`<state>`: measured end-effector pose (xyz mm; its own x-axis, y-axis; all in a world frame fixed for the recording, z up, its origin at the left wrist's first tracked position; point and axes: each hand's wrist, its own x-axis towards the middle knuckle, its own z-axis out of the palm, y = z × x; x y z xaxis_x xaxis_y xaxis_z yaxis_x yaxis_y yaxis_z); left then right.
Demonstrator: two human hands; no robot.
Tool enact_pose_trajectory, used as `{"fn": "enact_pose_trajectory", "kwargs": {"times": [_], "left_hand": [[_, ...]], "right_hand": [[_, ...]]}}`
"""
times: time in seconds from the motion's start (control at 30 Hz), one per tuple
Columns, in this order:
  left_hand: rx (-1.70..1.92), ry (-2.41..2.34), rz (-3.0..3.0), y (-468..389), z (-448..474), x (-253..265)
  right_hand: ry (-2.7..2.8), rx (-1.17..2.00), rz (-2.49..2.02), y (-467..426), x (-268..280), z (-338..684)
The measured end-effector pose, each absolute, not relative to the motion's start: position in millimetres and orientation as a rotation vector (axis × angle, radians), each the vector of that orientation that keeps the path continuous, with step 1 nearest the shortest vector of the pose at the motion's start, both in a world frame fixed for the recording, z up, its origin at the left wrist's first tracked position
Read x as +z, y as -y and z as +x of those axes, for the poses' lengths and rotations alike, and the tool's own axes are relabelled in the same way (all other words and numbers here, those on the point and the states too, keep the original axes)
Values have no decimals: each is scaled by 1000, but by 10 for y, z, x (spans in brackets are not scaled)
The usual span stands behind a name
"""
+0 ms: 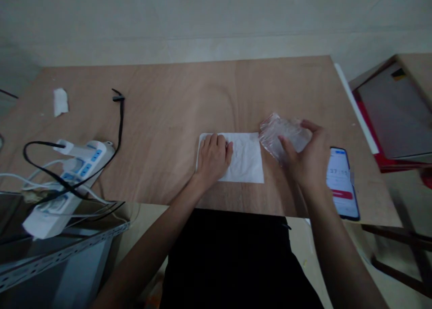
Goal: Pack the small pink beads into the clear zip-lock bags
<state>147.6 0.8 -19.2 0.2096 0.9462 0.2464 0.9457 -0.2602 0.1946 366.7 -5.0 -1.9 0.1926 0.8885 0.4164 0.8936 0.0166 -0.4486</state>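
Your right hand (305,158) has the clear plastic bag (275,136) between thumb and fingers; the fingers stand part way apart, with the bag's bulk filling the gap. Your left hand (213,155) lies palm down on the left part of the white sheet (248,158), fingers together and slightly bent. Whether it pinches anything underneath cannot be told, because the palm hides it.

Step in hand: judged from this posture, you are handling the bag with the right hand while the left steadies the sheet. The next move appears to call for a light right-hand grip, so that the thin film does not slip or crumple further, and even left-hand pressure, so that the sheet does not slide.

Condition: the bag is transparent, glossy and heavily wrinkled, with its loose end spread toward the sheet. It is at the sheet's upper right corner; contact between the two cannot be confirmed. Any contents are too blurred to identify. The sheet is roughly rectangular, lies flat near the front edge of the wooden table (168,102), and shows shallow creases.

Surroundings: a phone (340,167) with a lit screen lies just beside your right wrist. A power strip (86,167) with plugged-in cables sits well apart, to your left
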Motion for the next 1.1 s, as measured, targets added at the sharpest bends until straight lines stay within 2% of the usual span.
{"fn": "enact_pose_trajectory", "kwargs": {"times": [0.17, 0.37, 0.57, 0.8, 0.97, 1.1], "left_hand": [[632, -1882, 2434, 5, 1445, -211], [868, -1864, 2402, 33, 1407, -209], [1157, -1844, 2325, 134, 1343, 7], [1345, -1835, 2196, 310, 1248, 225], [1348, -1853, 2126, 400, 1226, 269], [1354, -1849, 2136, 430, 1220, 291]], "right_hand": [[1995, 135, -1956, 116, -209, 3595], [2134, 182, -2012, 81, -112, 3658], [2112, 50, -2203, 21, 57, 3540], [1918, 74, -2321, -48, 228, 3670], [1748, 39, -2367, -166, 333, 3586], [1895, 118, -2358, -179, 203, 3460]]}}
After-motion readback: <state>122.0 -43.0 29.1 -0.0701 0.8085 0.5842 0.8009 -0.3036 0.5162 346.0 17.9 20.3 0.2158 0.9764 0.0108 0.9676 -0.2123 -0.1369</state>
